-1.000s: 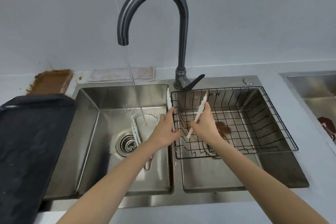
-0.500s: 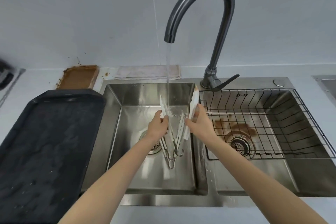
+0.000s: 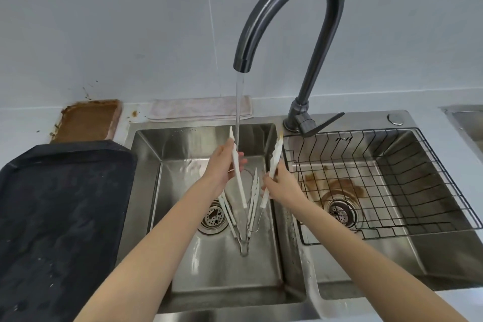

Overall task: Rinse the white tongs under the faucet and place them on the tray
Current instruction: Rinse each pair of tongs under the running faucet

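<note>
The left hand (image 3: 223, 165) has its grip wrapped around one long white piece (image 3: 237, 168). The water (image 3: 239, 110) from the faucet (image 3: 292, 13) runs down right onto that piece, next to the fingers. The right hand (image 3: 281, 185) has its grip pinched around a second white piece (image 3: 274, 162), which has a wavy edge and tilts up toward the faucet base. The two pieces are held apart, both over the left sink bowl (image 3: 146, 191).

More white tongs (image 3: 252, 204) lie down in that bowl under the hands, with their metal joined end near the person and their tips pointing away. They sit just beside the drain (image 3: 213, 218).

The right sink bowl holds a black wire rack (image 3: 444, 180) and a brown stain (image 3: 337, 185) by its drain.

On the tabletop to the left sits a big black tray (image 3: 52, 217), wet with drops. Behind it is a dirty brown pan (image 3: 88, 120). A folded cloth (image 3: 198, 108) lies behind the sink, against the wall.
</note>
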`<state>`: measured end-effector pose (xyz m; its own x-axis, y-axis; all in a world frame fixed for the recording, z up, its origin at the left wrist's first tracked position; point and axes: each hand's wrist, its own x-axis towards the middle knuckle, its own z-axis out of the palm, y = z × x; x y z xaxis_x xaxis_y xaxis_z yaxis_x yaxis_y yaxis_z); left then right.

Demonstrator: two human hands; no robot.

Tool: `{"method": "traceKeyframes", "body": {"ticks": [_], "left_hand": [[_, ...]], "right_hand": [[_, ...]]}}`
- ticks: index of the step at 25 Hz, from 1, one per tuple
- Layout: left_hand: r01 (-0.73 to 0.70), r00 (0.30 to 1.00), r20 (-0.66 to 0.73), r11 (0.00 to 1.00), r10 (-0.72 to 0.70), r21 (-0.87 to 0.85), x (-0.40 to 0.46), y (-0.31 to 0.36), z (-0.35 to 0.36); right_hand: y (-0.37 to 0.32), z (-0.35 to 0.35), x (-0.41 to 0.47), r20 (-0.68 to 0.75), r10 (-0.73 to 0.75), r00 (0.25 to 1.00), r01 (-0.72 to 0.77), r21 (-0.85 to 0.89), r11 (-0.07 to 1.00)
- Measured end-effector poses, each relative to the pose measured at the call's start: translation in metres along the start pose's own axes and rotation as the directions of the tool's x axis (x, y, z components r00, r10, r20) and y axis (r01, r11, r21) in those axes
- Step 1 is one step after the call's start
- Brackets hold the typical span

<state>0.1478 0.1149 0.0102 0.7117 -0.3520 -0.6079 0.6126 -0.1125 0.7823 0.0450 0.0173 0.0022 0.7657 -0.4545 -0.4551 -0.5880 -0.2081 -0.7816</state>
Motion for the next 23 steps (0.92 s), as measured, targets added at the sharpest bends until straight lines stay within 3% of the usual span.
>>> {"method": "traceKeyframes", "body": {"ticks": [3, 9, 11, 14, 20, 23], "left_hand": [[0.022, 0.998, 0.058, 0.997, -0.018, -0.068, 0.004, 0.003, 0.003], [0.127, 0.983, 0.173, 0.919, -0.065, -0.373, 0.003, 0.012, 0.011], [0.155, 0.973, 0.225, 0.869, -0.051, -0.47, 0.003, 0.015, 0.014], [0.143, 0.962, 0.274, 0.865, -0.007, -0.48, 0.003, 0.018, 0.016], [0.116, 0.991, 0.104, 0.919, -0.082, -0.377, 0.004, 0.019, 0.023], [0.131, 0.991, 0.03, 0.896, -0.13, -0.425, 0.006, 0.021, 0.016]], "right_hand": [[-0.002, 0.005, 0.008, 0.095, 0.072, 0.993, -0.085, 0.139, 0.987], [0.0, 0.019, 0.015, 0.301, 0.176, 0.937, -0.277, 0.332, 0.902], [0.003, 0.021, 0.017, 0.345, 0.206, 0.915, -0.334, 0.366, 0.869], [0.007, 0.022, 0.019, 0.346, 0.244, 0.906, -0.372, 0.374, 0.85], [0.006, 0.023, 0.017, 0.331, 0.235, 0.914, -0.362, 0.403, 0.841], [0.003, 0.023, 0.012, 0.294, 0.207, 0.933, -0.318, 0.403, 0.858]]}}
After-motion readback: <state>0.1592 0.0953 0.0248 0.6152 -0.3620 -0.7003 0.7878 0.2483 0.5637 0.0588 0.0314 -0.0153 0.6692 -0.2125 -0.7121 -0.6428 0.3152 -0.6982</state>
